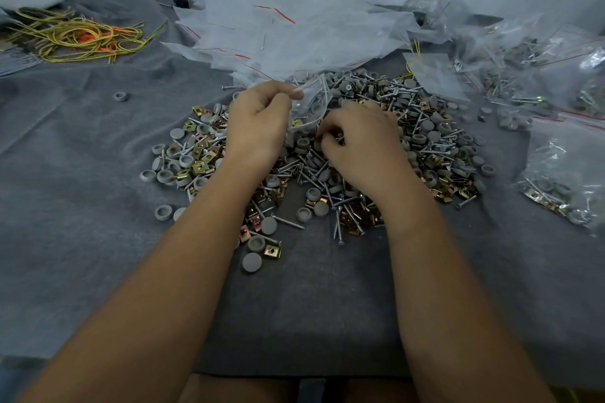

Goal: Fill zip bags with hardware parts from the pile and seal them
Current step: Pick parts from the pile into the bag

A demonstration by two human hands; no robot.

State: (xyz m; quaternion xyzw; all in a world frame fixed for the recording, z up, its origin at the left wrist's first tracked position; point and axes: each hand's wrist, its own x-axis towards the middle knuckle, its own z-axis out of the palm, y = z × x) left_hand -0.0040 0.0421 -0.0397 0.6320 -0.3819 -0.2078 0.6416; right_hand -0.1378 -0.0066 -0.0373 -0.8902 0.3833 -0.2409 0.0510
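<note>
My left hand (258,121) pinches the small clear plastic zip bag (309,108) by its limp, slippery mouth above the pile of screws, grey caps and brass clips (409,147); my right hand (357,144) pinches small, prickly parts.

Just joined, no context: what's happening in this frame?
A person is bagging hardware. The left hand pinches a small clear zip bag open above the pile of screws, grey caps and clip nuts. The right hand is picking parts from the pile beside the bag. Filled bags lie at right, empty bags behind.
</note>
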